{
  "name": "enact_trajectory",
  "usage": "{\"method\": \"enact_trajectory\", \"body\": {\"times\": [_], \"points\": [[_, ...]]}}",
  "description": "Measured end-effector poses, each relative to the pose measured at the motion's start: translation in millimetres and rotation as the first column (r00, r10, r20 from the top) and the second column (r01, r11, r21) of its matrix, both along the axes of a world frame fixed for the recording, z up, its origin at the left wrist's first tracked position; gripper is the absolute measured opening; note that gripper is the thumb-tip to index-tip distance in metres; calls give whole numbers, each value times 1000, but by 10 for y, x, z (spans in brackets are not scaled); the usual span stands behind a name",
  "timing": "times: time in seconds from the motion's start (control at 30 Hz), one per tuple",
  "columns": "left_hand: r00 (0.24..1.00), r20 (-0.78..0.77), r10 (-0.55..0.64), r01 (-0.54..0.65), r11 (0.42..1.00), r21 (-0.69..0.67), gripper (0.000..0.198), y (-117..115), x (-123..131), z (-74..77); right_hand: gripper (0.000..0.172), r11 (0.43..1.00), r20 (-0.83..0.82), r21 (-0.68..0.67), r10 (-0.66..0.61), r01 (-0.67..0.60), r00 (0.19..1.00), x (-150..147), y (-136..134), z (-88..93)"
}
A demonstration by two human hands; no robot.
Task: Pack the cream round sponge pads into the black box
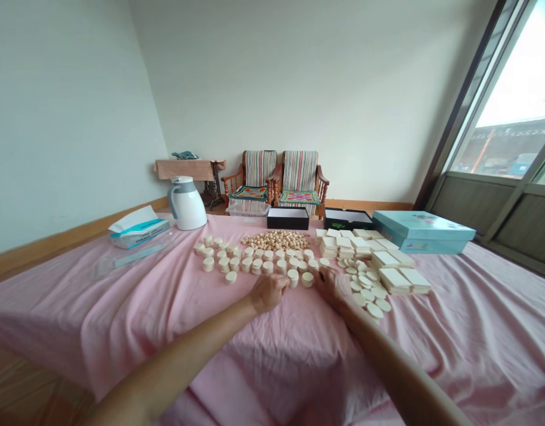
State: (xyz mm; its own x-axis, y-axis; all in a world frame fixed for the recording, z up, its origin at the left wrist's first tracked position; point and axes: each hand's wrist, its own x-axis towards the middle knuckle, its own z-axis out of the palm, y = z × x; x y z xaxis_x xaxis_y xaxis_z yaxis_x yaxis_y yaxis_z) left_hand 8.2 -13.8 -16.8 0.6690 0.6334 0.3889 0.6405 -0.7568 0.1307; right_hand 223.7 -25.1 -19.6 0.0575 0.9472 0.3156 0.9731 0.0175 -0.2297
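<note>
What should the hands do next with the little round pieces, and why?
Perhaps the right hand could gather a few loose discs and pile them up, because those lie scattered beside it, while many others stand in small stacks beyond the left hand.

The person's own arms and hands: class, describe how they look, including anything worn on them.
The left forearm and right forearm are slender, tapering towards the hands, with no sleeve, watch or band showing. The left hand and right hand are ungloved. Rings or small markings are too small to tell.
</note>
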Motion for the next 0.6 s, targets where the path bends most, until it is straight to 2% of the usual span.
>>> {"method": "enact_trajectory", "body": {"times": [0.33, 0.6], "points": [[996, -21, 86, -86, 995, 42, 23, -18, 22, -12, 43, 999, -41, -48, 19, -21, 999, 38, -21, 47], [1000, -29, 13, -12, 999, 51, 25, -32, 21, 44, 40, 998, -87, -63, 16, -21, 996, 26, -27, 94]]}}
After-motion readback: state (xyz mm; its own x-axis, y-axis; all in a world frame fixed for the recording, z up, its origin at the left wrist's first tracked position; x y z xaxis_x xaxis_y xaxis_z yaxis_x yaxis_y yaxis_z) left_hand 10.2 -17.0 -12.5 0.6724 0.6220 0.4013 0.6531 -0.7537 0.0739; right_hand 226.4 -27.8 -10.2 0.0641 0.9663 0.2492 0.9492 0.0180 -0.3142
